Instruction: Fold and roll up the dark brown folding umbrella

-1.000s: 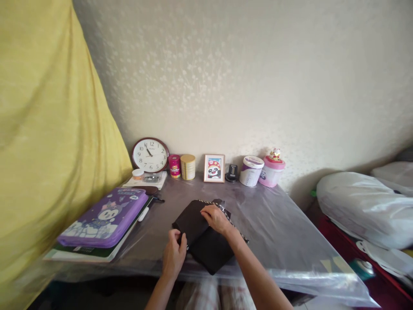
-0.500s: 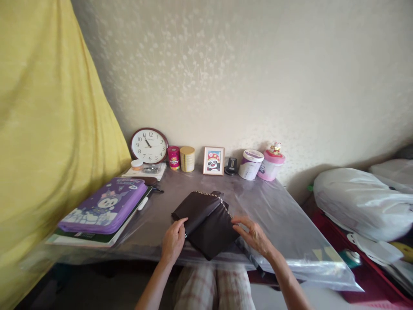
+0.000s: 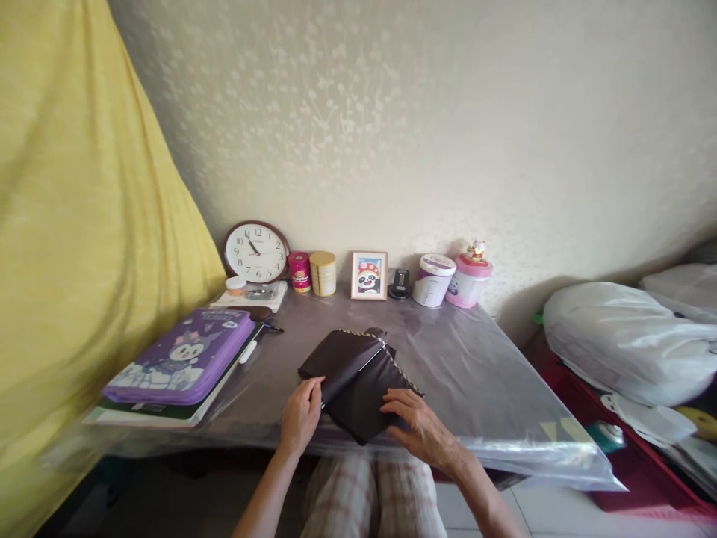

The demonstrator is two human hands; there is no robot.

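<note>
In front of me on the table lies a black folded bag (image 3: 358,418), its sheet-like panels overlapping, with a twisted light-and-dark cord (image 3: 400,368) running across its top and right side. My left hand (image 3: 302,411) is closed at the bag's left edge, thumb and fingers pinching it. On the bag's right part rests my right hand (image 3: 417,426), fingers stretched and a little apart, thumb toward me. The bag's underside and the part beneath my right hand are hidden.
A purple zip case (image 3: 184,355) lies on books at left, beside a white marker (image 3: 247,352). Along the wall stand a clock (image 3: 256,252), tins (image 3: 323,273), a panda picture frame (image 3: 369,276) and tubs (image 3: 434,280). White plastic bags (image 3: 627,340) lie at right.
My right hand has moved left and inward, from the bag's right edge onto its panel. The dark strip hanging over the table edge no longer shows. My left hand stays put.
</note>
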